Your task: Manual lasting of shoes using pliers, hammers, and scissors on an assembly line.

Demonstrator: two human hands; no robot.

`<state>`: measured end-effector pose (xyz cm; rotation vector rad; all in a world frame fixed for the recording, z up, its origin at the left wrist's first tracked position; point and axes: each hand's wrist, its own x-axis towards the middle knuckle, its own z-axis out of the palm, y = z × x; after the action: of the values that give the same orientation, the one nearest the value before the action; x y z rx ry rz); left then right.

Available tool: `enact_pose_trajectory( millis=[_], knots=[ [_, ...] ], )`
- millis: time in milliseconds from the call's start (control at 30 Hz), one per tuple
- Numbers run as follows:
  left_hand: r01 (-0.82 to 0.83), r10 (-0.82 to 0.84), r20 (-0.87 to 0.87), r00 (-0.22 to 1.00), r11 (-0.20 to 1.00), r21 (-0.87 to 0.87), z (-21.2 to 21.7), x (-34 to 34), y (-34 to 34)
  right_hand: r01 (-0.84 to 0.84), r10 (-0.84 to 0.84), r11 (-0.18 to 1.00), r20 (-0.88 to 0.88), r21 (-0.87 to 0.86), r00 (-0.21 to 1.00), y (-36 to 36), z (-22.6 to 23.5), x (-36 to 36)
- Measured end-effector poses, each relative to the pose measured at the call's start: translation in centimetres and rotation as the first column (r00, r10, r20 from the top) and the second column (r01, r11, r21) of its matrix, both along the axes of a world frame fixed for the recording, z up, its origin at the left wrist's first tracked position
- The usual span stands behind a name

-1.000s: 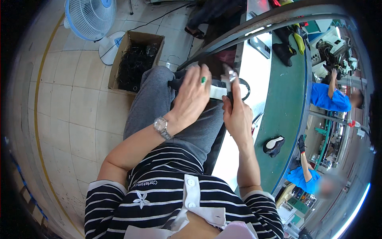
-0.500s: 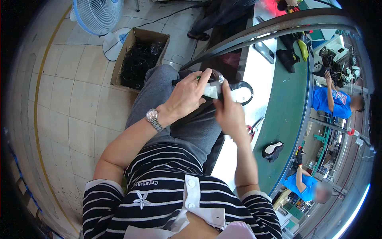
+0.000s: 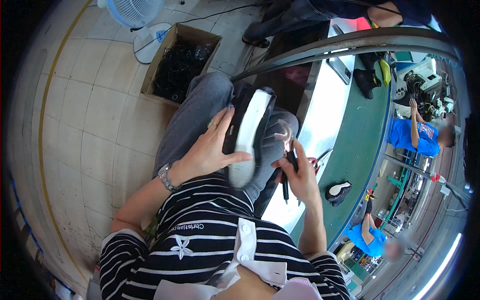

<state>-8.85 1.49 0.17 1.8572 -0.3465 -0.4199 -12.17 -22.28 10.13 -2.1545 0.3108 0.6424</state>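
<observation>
In my left hand [image 3: 207, 150] is a black shoe [image 3: 248, 122] with its white underside facing up, over my lap. The thumb presses on its near end and the fingers lie along its left side. The shoe is slightly blurred. Just right of it, my right hand [image 3: 303, 180] grips a pair of pincers [image 3: 291, 159] by dark handles. Their metal jaws [image 3: 285, 132] point away from me, apart from the shoe, and are smeared by motion.
At my right runs a green conveyor belt [image 3: 325, 150] carrying a black shoe with a white sole [image 3: 338, 192] and a dark boot [image 3: 367, 81]. A phone [image 3: 340, 70] lies on the metal ledge. A metal bar [image 3: 320, 50] crosses ahead. Left are a cardboard box [image 3: 215, 47] and fan [image 3: 132, 10].
The shoe has swung from lying crosswise to pointing away from me. My hands, close together on it before, are now apart, the right one with the pincers drawn back toward me.
</observation>
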Motion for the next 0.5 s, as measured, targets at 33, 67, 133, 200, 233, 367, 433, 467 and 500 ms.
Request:
enact_pose_trajectory(
  millis=[33,67,133,200,233,367,433,467,500],
  knots=[
    [-0.036,0.038,-0.027,0.999,0.997,0.072,-0.2,-0.1,0.6,-0.025,0.025,1.0,-0.015,0.006,1.0,0.9,0.2,-0.2],
    [-0.071,0.079,-0.051,0.996,0.987,0.145,-0.3,0.1,1.3,-0.051,0.051,0.999,-0.029,0.012,0.998,1.5,0.4,-0.3],
    [-0.228,0.211,0.121,0.97,0.963,0.147,0.1,2.0,3.1,-0.106,0.106,0.994,-0.021,0.008,0.994,1.8,0.0,-0.1],
    [-0.27,0.238,0.18,0.954,0.947,0.176,1.2,3.4,3.9,-0.278,0.278,0.961,0.068,-0.012,0.958,1.8,-0.6,0.3],
    [-0.319,0.224,0.391,0.893,0.927,0.197,1.0,3.7,3.6,-0.286,0.286,0.958,0.056,-0.004,0.957,2.1,-0.5,0.6],
    [-0.294,0.012,0.587,0.809,0.874,0.387,-0.1,1.8,2.8,-0.404,0.405,0.914,0.037,-0.042,0.913,2.9,0.5,1.6],
    [-0.286,0.194,0.483,0.854,0.95,0.124,-1.0,0.6,2.4,-0.456,0.456,0.888,-0.021,-0.053,0.89,3.2,1.2,1.9],
    [-0.318,0.299,0.418,0.858,0.948,-0.024,-1.5,0.1,2.1,-0.459,0.458,0.887,-0.029,-0.055,0.889,3.6,1.6,2.2],
    [-0.32,0.302,0.411,0.86,0.947,-0.026,-1.8,-0.4,2.1,-0.502,0.5,0.862,-0.043,-0.071,0.865,3.9,2.1,2.5]
  ],
)
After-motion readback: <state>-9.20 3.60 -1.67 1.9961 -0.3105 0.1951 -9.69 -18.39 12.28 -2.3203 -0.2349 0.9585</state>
